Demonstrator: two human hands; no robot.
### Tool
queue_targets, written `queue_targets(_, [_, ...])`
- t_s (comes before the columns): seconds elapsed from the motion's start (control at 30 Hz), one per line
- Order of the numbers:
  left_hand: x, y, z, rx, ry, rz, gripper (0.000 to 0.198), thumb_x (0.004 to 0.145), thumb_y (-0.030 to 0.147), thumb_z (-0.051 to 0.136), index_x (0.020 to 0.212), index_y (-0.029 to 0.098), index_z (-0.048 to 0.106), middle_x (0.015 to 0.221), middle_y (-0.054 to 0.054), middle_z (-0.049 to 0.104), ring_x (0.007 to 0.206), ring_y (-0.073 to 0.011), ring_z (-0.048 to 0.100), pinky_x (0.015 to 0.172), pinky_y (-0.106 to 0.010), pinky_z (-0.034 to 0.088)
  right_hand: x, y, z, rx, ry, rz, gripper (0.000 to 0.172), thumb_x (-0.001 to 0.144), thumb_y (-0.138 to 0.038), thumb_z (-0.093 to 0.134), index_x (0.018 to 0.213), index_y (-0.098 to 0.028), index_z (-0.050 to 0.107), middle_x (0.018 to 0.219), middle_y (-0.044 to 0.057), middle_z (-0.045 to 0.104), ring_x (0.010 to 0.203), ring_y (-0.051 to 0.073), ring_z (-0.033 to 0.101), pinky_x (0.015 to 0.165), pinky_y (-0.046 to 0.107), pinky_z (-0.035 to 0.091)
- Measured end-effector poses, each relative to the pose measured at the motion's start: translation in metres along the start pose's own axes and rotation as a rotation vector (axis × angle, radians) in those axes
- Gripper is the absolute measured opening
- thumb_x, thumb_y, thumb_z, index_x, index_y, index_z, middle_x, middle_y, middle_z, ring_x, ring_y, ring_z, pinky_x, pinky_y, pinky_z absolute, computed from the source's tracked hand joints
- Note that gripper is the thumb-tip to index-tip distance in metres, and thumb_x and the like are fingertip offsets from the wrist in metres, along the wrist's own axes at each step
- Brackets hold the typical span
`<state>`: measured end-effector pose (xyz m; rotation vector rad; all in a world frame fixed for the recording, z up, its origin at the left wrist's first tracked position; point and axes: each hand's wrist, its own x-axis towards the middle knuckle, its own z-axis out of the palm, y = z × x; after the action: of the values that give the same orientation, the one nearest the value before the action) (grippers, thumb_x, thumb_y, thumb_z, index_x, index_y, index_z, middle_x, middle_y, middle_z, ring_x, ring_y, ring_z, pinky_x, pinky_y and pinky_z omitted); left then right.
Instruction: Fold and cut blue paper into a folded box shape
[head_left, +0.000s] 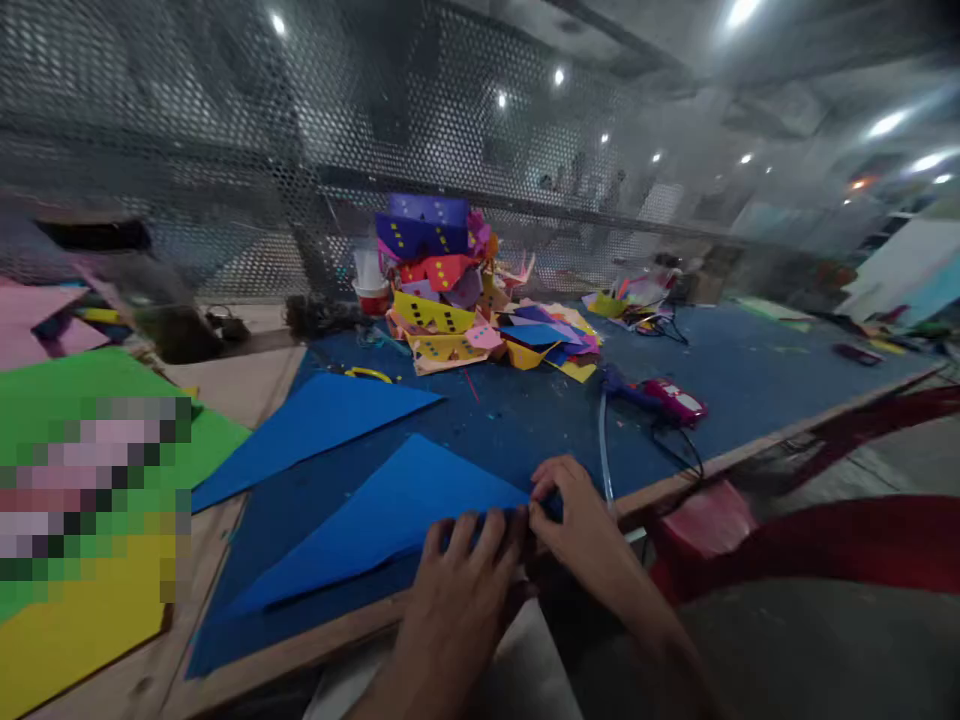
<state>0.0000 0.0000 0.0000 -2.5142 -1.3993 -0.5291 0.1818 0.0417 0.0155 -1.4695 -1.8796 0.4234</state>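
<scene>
At the near edge of a blue-topped bench (495, 425) trimmed with bare wood, the left hand (461, 580) lays its fingers, slightly apart, over the near edge of a blue triangular paper sheet (397, 510); whether its thumb grips from beneath cannot be told. The right hand (574, 505) is drawn in narrow, thumb and forefinger seemingly pinching the sheet's right-hand corner. The sheet lies mostly flat on the bench, its long side towards the person. Pressing harder with one hand than the other could skew that corner or crease the paper, and a knock could slide the sheet off the near edge, since the hands sit right there. On the left, a yellow paper sheet (97, 640) and a green paper sheet (82, 385) lie partly behind a pixelated patch. A second blue paper sheet (322, 425) lies just beyond the first; were the left sheet pushed away, the two might overlap. Farther right rests a purple-and-magenta corded tool (671, 400), whose cord could snag the right forearm. Beyond, a heap of multicoloured paper pieces (442, 318) stands before a grey perforated metal screen (442, 120).
</scene>
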Motion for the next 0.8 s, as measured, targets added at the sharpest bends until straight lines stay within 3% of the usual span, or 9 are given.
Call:
queue_targets(0.47, [0.0, -0.003, 0.004, -0.048, -0.037, 0.017, 0.061, 0.09, 0.057, 0.068, 0.142, 0.026, 0.056, 0.127, -0.005, 0.067, 0.108, -0.0296, 0.054, 0.087, -0.047, 0.04, 0.004, -0.003, -0.002, -0.002, 0.002, 0.046, 0.02, 0.076, -0.006, 0.057, 0.084, -0.024, 0.05, 0.1, 0.004, 0.06, 0.098, 0.023, 0.058, 0.09, 0.04, 0.047])
queue_targets(0.8, [0.0, -0.003, 0.006, -0.044, -0.001, 0.019, 0.065, 0.09, 0.059, 0.067, 0.144, 0.025, 0.054, 0.124, -0.006, 0.068, 0.107, -0.03, 0.053, 0.088, -0.047, 0.039, 0.007, 0.014, -0.001, -0.002, -0.005, 0.042, 0.024, 0.073, -0.003, 0.054, 0.086, -0.023, 0.054, 0.099, 0.002, 0.06, 0.094, 0.02, 0.061, 0.088, 0.038, 0.048])
